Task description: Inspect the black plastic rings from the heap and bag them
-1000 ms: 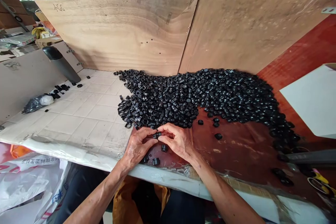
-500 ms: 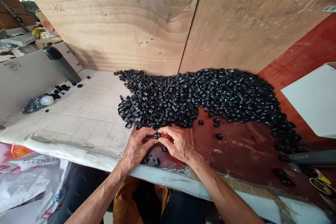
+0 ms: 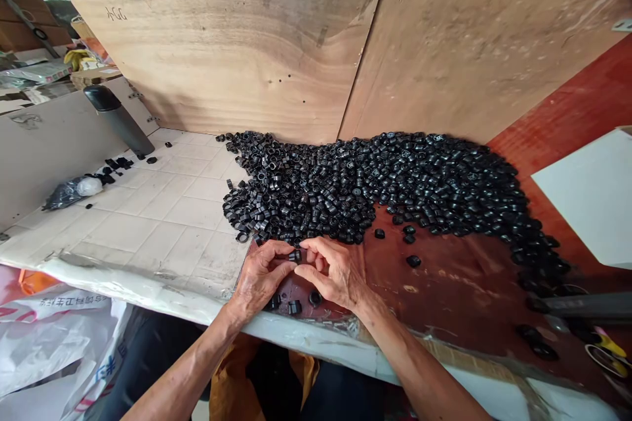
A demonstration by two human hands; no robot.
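A small black ring-shaped plastic cap (image 3: 295, 256) is pinched between the thumb and index finger of my left hand (image 3: 257, 276). Close by on its right is my right hand (image 3: 333, 273), thumb and index fingertips parted beside the cap; whether they touch it I cannot tell. Below my hands, a loose black cap (image 3: 315, 298) and another black cap (image 3: 295, 307) lie on the dark red surface (image 3: 365, 302). Just beyond my fingers spreads a large heap of black caps (image 3: 306, 197).
Wooden boards (image 3: 237, 59) wall off the back. On the left stand a dark flask (image 3: 121, 122) and a black plastic bag (image 3: 64, 194). A white box (image 3: 592, 197) and yellow-handled scissors (image 3: 609, 345) are at the right. The padded table edge (image 3: 197, 306) runs in front.
My right thumb and index finger have parted from around the cap, which stays in my left fingers. A loose cap beneath my right hand has shifted toward me.
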